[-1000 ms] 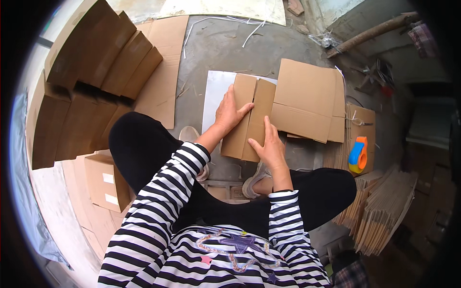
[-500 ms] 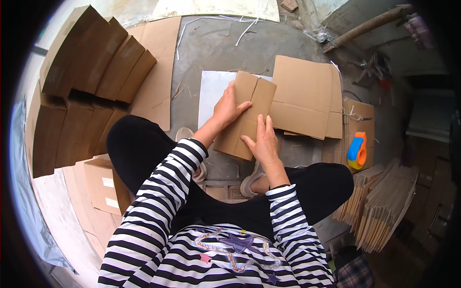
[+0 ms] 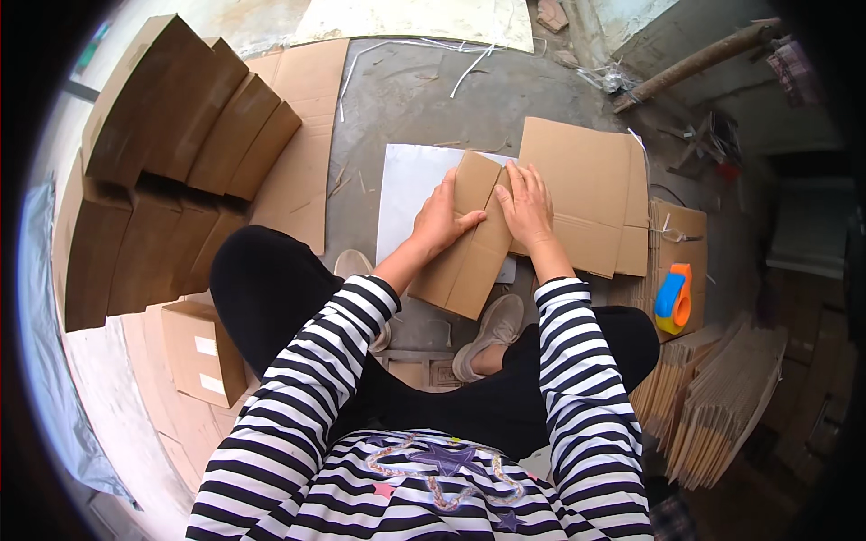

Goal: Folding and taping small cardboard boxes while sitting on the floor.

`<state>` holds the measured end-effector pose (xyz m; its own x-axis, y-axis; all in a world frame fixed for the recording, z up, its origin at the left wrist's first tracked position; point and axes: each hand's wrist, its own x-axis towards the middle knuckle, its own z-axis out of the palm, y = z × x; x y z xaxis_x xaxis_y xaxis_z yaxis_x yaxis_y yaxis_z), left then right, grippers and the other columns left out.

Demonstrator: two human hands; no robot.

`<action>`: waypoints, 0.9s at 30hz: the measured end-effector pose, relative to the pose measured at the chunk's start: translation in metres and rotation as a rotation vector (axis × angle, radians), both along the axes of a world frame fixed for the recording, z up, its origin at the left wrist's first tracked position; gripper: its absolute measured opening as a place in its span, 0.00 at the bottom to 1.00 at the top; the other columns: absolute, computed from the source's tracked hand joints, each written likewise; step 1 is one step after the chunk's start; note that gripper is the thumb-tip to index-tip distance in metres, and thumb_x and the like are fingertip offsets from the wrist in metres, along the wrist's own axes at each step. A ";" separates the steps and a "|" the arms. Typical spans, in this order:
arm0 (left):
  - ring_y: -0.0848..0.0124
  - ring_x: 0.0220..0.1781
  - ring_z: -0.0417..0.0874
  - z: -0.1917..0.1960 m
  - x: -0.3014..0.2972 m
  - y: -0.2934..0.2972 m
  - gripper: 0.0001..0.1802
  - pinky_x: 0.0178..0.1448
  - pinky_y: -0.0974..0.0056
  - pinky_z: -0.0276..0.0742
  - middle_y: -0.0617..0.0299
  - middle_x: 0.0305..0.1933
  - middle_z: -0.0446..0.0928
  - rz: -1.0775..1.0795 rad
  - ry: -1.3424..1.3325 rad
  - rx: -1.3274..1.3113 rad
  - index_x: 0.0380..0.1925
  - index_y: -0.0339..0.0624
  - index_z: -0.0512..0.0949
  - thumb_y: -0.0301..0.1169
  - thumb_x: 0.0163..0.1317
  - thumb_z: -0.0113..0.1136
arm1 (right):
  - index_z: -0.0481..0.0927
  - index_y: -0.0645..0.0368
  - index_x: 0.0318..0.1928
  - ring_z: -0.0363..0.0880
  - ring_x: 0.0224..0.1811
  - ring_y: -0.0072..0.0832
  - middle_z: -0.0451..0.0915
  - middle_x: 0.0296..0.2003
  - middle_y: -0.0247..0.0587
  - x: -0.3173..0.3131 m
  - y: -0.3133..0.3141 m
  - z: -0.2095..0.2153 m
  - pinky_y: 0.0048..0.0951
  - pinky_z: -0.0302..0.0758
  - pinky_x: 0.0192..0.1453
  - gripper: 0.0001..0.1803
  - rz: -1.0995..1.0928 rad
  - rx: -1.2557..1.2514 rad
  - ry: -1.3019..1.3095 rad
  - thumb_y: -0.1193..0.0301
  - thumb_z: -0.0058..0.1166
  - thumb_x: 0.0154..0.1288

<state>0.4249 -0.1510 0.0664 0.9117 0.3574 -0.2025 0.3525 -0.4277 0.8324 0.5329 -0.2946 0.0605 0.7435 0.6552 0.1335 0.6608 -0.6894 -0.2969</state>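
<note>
In the head view, a narrow cardboard carton [image 3: 462, 269] sits aslant between the person's two hands, in front of the crossed legs, its top flaps meeting along a lengthwise seam. The left hand [image 3: 439, 223] grips its left side, thumb lying over the top. The right hand [image 3: 529, 203] lies on the far right edge with fingers extended close together; whether it grips or merely presses, I cannot tell, as the fingers' undersides are hidden. A white sheet [image 3: 404, 187] lies on the concrete floor [image 3: 424, 104] beyond the carton, flattened cardboard blanks [image 3: 582, 176] just to the right. Farther right, an orange-and-blue tape dispenser [image 3: 668, 290] rests on bundled cardboard [image 3: 693, 227].
</note>
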 end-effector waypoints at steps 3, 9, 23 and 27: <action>0.52 0.59 0.69 0.006 0.002 -0.007 0.49 0.60 0.57 0.66 0.42 0.57 0.66 -0.029 0.023 0.010 0.63 0.38 0.49 0.42 0.48 0.68 | 0.65 0.53 0.60 0.61 0.62 0.39 0.69 0.54 0.41 -0.004 0.013 -0.012 0.45 0.50 0.67 0.22 -0.056 0.076 -0.093 0.61 0.39 0.66; 0.49 0.55 0.71 0.000 -0.001 -0.007 0.49 0.55 0.54 0.70 0.43 0.55 0.67 -0.016 -0.009 0.089 0.64 0.43 0.49 0.45 0.47 0.67 | 0.66 0.54 0.58 0.65 0.56 0.38 0.71 0.50 0.40 -0.010 0.017 -0.014 0.46 0.50 0.67 0.21 -0.066 0.160 -0.088 0.64 0.40 0.65; 0.50 0.58 0.68 0.012 0.000 -0.019 0.51 0.59 0.56 0.66 0.42 0.57 0.64 0.012 0.095 0.181 0.64 0.35 0.47 0.46 0.50 0.65 | 0.66 0.59 0.58 0.66 0.54 0.36 0.73 0.48 0.41 -0.008 0.017 -0.014 0.48 0.51 0.66 0.24 -0.065 0.171 -0.111 0.64 0.44 0.62; 0.48 0.53 0.70 0.003 -0.004 -0.020 0.50 0.55 0.54 0.69 0.44 0.55 0.66 0.042 0.040 0.235 0.64 0.38 0.47 0.45 0.49 0.66 | 0.66 0.60 0.58 0.66 0.55 0.36 0.72 0.48 0.42 -0.011 0.022 -0.018 0.48 0.49 0.66 0.25 -0.056 0.186 -0.086 0.64 0.43 0.63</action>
<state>0.4205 -0.1708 0.0694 0.8880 0.4363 -0.1453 0.4049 -0.5920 0.6969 0.5215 -0.2729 0.0423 0.7588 0.5712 0.3129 0.6513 -0.6646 -0.3663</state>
